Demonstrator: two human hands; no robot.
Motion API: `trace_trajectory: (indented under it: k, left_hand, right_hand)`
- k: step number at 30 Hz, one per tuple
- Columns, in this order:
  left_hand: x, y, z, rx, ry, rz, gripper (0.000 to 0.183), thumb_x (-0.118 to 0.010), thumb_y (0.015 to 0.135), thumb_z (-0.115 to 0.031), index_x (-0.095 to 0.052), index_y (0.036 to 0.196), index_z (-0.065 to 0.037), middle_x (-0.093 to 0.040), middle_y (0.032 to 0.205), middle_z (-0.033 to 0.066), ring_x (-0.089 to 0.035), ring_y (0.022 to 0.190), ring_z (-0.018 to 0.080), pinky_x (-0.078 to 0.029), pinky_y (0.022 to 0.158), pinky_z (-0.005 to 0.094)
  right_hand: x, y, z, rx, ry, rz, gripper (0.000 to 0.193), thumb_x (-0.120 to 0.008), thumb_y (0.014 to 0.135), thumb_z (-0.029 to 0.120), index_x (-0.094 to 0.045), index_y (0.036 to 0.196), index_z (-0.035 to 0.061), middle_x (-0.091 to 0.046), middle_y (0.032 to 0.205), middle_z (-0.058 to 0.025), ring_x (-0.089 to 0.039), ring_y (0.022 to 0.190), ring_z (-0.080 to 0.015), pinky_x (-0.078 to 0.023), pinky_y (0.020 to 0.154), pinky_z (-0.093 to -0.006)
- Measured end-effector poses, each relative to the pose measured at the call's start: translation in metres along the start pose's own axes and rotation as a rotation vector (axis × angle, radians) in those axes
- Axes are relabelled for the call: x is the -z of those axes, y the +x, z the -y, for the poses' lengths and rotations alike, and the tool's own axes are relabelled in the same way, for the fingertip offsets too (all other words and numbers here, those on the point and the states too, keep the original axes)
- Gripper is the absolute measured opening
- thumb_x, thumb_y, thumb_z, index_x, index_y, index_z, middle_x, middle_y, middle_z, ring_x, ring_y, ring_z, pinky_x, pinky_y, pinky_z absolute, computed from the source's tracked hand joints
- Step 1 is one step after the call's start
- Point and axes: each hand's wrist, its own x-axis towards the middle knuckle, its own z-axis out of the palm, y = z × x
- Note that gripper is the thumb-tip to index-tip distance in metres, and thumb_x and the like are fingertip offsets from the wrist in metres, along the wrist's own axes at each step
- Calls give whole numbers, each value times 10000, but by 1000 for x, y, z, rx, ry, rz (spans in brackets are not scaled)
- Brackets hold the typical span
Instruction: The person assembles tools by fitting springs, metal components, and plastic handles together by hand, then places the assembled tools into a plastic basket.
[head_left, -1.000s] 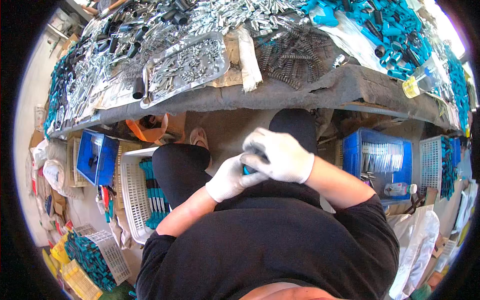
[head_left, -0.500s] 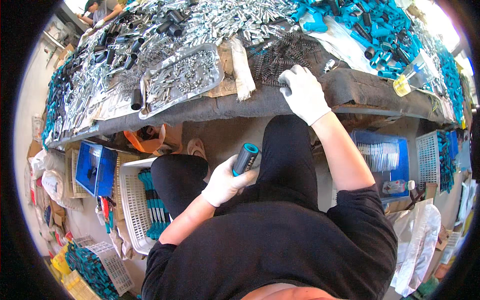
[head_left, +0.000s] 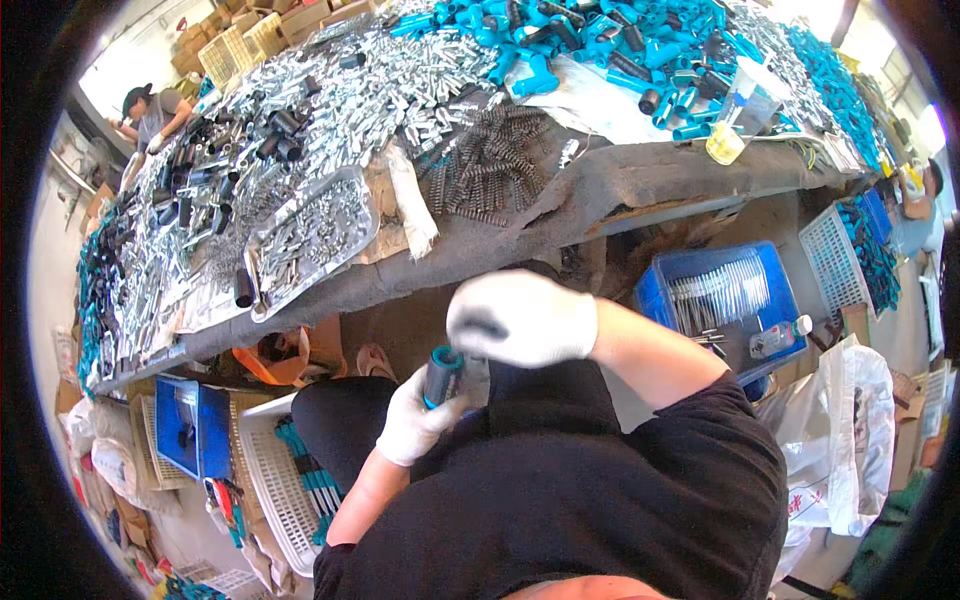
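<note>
My left hand is wrapped round a black tube-shaped handle with a teal rim, its open end facing up. Just above that end, my white-gloved right hand is curled and smeared by motion. A dark, blurred coil spring appears pinched in its fingers. On the bench beyond lies a heap of dark coil springs. Left of the heap, a clear tray holds small metal parts.
The bench edge runs across in front of me. Metal parts and teal housings cover the bench. A white basket stands at left, a blue bin at right. Another person works at the far left.
My right hand has come back from the spring heap to the handle's open end, a dark spring apparently in its fingers. The handle stays in my left hand. The view has turned to the right.
</note>
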Motion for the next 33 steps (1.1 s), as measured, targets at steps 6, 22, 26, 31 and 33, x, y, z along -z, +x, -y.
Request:
trace_trajectory:
  k: [6,22,26,31,33]
  left_hand:
    - [-5,3,13,-221,667,-113,385,-736,760,-210,-587,1045,3,-671,845,172,-688,812,247,-515,715,328]
    - [2,65,-3,-61,326,34,326,-715,742,-173,-611,1002,-6,-674,880,124,-659,827,171,-506,776,304]
    - [5,82,-3,-63,181,3,257,-726,739,-145,-587,931,-46,-630,824,46,-589,753,106,-476,716,271]
    - [10,108,-2,24,118,58,253,-756,736,-150,-565,878,-63,-582,758,-13,-530,687,76,-460,663,249]
    - [16,111,3,62,109,52,248,-761,733,-173,-576,854,-60,-592,753,-9,-538,695,82,-467,676,265]
  right_hand:
    - [-25,-13,6,-121,40,7,163,-565,904,204,-517,934,52,-569,640,-155,-598,608,-354,-475,558,-427]
    - [76,43,-60,35,114,319,337,-585,882,315,-628,1116,76,-646,1052,-164,-610,1008,-308,-477,877,-412]
    - [178,95,-143,-335,-654,-269,322,-614,832,326,-669,1107,168,-592,1177,-163,-585,1064,-337,-457,940,-409]
    - [287,81,-294,-966,-1064,-440,513,-669,777,254,-556,1275,306,-260,1495,-168,-440,1266,-354,-390,1038,-436]
    - [284,86,-305,-1012,-1008,-432,556,-696,767,238,-539,1298,284,-247,1498,-182,-418,1290,-345,-395,1045,-402]
